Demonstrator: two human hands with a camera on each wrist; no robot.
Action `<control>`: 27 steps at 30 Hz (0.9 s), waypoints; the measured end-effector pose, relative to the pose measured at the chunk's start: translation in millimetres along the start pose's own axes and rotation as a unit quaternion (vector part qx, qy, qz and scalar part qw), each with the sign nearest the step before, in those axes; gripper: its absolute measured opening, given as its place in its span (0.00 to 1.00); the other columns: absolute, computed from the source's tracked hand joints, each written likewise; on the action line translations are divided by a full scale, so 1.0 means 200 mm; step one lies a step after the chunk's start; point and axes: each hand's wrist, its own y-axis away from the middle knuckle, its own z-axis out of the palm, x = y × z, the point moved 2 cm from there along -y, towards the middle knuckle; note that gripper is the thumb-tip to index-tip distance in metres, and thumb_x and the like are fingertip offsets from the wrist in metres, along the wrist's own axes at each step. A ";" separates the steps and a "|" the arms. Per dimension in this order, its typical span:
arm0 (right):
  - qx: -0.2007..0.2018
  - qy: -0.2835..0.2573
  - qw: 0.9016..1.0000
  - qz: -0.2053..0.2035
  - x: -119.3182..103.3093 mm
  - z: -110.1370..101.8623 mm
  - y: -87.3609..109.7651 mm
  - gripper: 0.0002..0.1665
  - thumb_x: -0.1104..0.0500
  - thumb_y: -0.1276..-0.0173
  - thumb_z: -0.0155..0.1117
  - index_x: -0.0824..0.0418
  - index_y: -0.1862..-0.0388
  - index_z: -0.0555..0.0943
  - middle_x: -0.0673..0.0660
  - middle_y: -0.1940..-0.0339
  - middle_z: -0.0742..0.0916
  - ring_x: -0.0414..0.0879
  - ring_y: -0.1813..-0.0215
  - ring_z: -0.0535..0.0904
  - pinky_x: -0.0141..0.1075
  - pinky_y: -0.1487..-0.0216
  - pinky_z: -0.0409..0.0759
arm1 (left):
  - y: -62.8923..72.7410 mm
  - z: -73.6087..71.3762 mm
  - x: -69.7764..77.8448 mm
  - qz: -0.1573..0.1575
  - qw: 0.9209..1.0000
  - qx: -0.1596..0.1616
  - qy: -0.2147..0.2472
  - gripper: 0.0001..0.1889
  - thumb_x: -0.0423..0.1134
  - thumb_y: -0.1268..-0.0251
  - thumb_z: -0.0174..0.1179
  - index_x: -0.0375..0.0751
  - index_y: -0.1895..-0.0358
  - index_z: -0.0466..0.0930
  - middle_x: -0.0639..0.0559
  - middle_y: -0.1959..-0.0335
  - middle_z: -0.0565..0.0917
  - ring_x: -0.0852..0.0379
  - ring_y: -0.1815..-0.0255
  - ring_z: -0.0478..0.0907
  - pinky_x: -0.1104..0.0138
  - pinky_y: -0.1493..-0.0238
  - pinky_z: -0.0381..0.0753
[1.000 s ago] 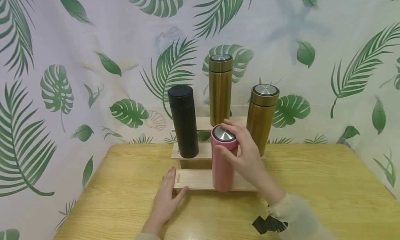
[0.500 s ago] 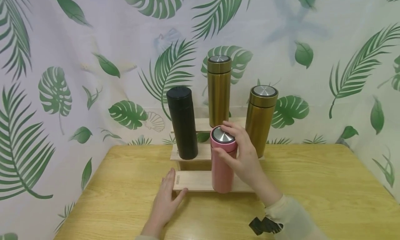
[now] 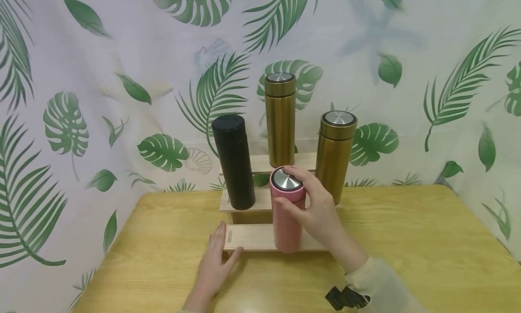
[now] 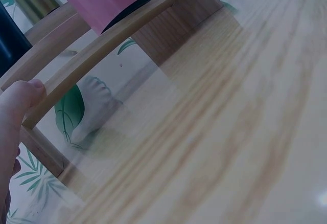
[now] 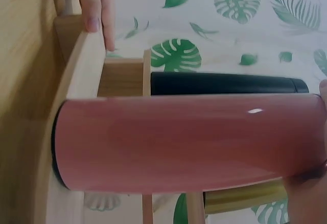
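Note:
A pink thermos flask (image 3: 287, 227) with a silver-topped lid stands upright on the lowest step of a wooden tiered rack (image 3: 252, 237). My right hand (image 3: 319, 209) grips its upper part, thumb at the front and fingers over the lid's far right edge. In the right wrist view, the flask (image 5: 189, 144) has its dark base on the step, near the front edge. My left hand (image 3: 213, 261) rests against the rack's left end with straight fingers, and its thumb touches the front edge. The left wrist view shows that thumb (image 4: 31, 92) on the board.
A black flask (image 3: 235, 166) stands on the middle step at left, and a gold flask (image 3: 335, 161) at right. Another gold flask (image 3: 281, 123) is on the top step. Beneath is a wooden table (image 3: 407, 240); a leaf-patterned cloth (image 3: 122, 41) hangs behind.
The whole view has shifted slightly, so things appear a little further left. My right fingers sit slightly differently on the lid. The flask stays on the lowest step, and the left hand keeps its place.

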 end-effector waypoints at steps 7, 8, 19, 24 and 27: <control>0.021 -0.005 0.998 -0.060 -0.03 -0.03 0.04 0.36 0.48 0.41 0.70 0.60 0.36 0.72 0.58 0.38 0.78 0.51 0.38 0.74 0.41 0.41 0.77 | 0.00 0.00 0.01 -0.001 1.000 -0.002 -0.001 0.44 0.63 0.33 0.51 0.39 0.24 0.46 0.44 0.24 0.53 0.41 0.26 0.50 0.47 0.28 0.48; 0.027 -0.009 0.997 -0.067 -0.04 -0.05 0.04 0.36 0.44 0.39 0.67 0.62 0.37 0.72 0.59 0.38 0.78 0.52 0.38 0.74 0.39 0.41 0.76 | 0.00 -0.01 0.01 -0.002 1.000 -0.002 -0.001 0.44 0.63 0.33 0.51 0.39 0.24 0.46 0.44 0.25 0.53 0.42 0.26 0.50 0.48 0.28 0.48; 0.066 0.003 0.993 -0.099 -0.06 -0.30 0.10 0.43 0.34 0.37 0.56 0.69 0.40 0.72 0.64 0.40 0.78 0.44 0.37 0.72 0.26 0.40 0.71 | 0.01 0.00 0.01 -0.004 1.000 -0.005 0.002 0.45 0.64 0.34 0.50 0.39 0.24 0.46 0.43 0.25 0.53 0.40 0.26 0.50 0.47 0.29 0.48; 0.076 0.035 0.993 -0.084 -0.03 -0.42 0.14 0.45 0.33 0.38 0.56 0.70 0.40 0.73 0.65 0.41 0.78 0.39 0.38 0.71 0.22 0.42 0.71 | 0.01 0.00 0.00 -0.011 1.000 -0.008 -0.001 0.46 0.64 0.34 0.50 0.40 0.24 0.45 0.43 0.24 0.52 0.39 0.26 0.49 0.46 0.29 0.48; 0.081 0.044 0.994 -0.061 0.00 -0.49 0.17 0.44 0.35 0.39 0.59 0.70 0.39 0.73 0.64 0.40 0.78 0.37 0.39 0.72 0.20 0.44 0.71 | 0.01 0.00 0.00 -0.012 1.000 -0.008 0.002 0.46 0.65 0.34 0.49 0.41 0.24 0.45 0.43 0.24 0.52 0.39 0.26 0.49 0.46 0.29 0.48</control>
